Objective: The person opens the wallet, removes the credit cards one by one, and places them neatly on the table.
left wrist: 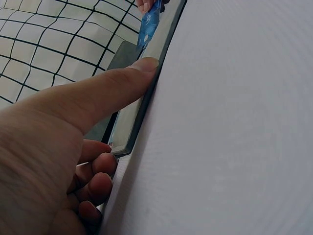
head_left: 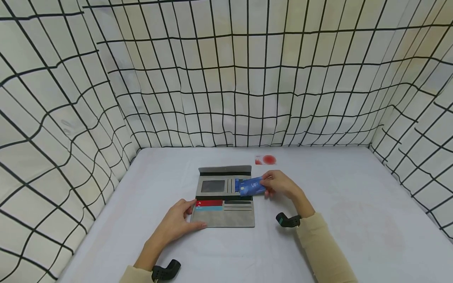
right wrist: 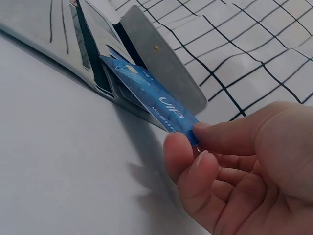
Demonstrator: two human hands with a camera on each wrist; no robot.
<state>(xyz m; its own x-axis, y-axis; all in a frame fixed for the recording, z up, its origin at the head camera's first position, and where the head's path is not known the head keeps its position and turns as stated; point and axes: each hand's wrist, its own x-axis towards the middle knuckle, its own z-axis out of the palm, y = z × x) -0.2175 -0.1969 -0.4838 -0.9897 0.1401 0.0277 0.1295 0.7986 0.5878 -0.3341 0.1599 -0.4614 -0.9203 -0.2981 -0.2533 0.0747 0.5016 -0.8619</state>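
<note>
A grey wallet (head_left: 226,220) lies unfolded on the white table in the head view, with a red card (head_left: 209,203) and a light blue card (head_left: 208,208) in its lower-left slots. My left hand (head_left: 177,221) holds the wallet's near left corner, thumb along the front edge and fingers at the left side. Between thumb and fingers, my right hand (head_left: 279,184) pinches the right end of a blue VIP card (right wrist: 156,95). The card's other end overlaps the upper panel's right-hand slots, where another blue card edge (head_left: 237,184) shows.
A white card with a red disc (head_left: 269,159) lies on the table beyond the wallet's upper right. White walls with a black grid net (head_left: 247,94) enclose the table (head_left: 354,196) at the back and sides. Each wrist wears a black camera mount (head_left: 288,220).
</note>
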